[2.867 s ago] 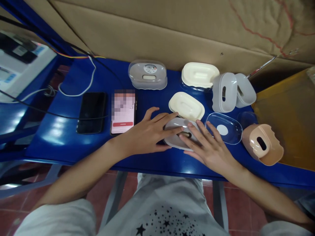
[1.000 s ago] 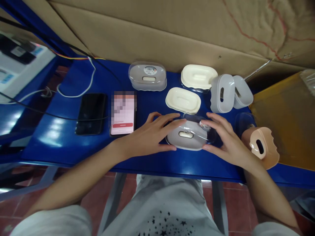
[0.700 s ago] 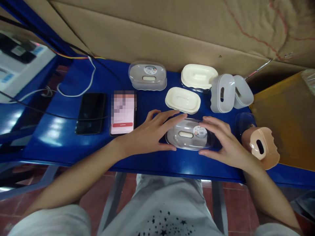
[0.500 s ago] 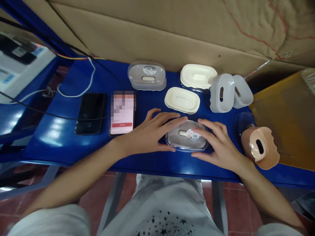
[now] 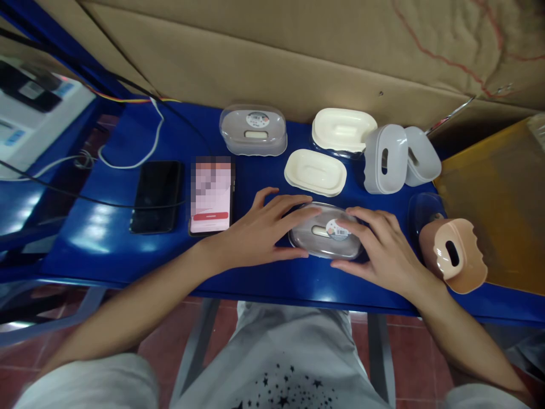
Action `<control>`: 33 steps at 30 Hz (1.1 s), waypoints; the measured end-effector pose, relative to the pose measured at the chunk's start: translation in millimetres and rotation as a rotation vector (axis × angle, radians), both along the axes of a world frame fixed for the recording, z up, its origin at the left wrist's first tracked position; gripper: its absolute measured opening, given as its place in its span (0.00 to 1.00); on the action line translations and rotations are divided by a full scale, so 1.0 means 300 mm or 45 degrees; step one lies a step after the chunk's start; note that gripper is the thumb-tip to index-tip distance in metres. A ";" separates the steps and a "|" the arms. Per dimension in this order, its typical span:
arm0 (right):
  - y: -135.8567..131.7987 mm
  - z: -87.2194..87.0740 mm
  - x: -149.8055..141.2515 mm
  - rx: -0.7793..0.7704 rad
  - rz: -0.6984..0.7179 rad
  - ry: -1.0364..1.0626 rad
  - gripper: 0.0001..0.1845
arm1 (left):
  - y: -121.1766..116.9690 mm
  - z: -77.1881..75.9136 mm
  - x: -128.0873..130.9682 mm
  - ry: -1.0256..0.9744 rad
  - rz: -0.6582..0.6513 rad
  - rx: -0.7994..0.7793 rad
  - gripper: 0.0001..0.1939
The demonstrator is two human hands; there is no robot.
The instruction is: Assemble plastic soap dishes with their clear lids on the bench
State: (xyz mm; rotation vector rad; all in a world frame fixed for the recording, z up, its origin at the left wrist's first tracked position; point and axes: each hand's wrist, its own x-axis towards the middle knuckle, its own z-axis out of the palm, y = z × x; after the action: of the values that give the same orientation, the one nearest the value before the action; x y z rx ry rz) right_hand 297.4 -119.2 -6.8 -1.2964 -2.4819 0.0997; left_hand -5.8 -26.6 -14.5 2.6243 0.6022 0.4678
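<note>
Near the front of the blue table is a grey soap box point(image 5: 315, 243) under a clear lid, with an oval slot and a round label on its top. My left hand point(image 5: 272, 227) grips its left end, fingers over the far edge and thumb at the near edge. From the other side, my right hand point(image 5: 378, 244) holds the right end, fingertips on the lid close to the label and thumb low at the front. Just beyond my fingers lies a cream soap tray point(image 5: 315, 172). Whether the box's underside touches the table is hidden.
Behind are another lidded grey soap box point(image 5: 254, 132) and a cream tray point(image 5: 344, 129). To the right are grey slotted shells point(image 5: 385, 159), a peach shell point(image 5: 453, 255) and a yellow-taped carton point(image 5: 489, 193). A lit phone point(image 5: 210, 196) and a dark phone point(image 5: 156, 196) lie left, with cables.
The soap box has shifted slightly away from me and to the right, turning a little, with both hands still around it. The other things stay in place; the view moved slightly.
</note>
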 end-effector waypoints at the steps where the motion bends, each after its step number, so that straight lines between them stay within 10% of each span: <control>1: 0.001 0.001 0.002 0.016 0.008 -0.009 0.44 | -0.002 0.000 0.001 0.000 -0.002 0.004 0.40; 33: 0.009 -0.044 -0.043 -0.049 0.034 -0.089 0.47 | -0.008 0.011 -0.012 0.098 0.043 0.331 0.33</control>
State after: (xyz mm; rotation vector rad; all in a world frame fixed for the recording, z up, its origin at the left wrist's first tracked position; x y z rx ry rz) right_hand 284.6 -116.6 -19.9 -1.3038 -2.5685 0.1106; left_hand -9.5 -28.9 -11.2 2.8939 0.6493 0.4866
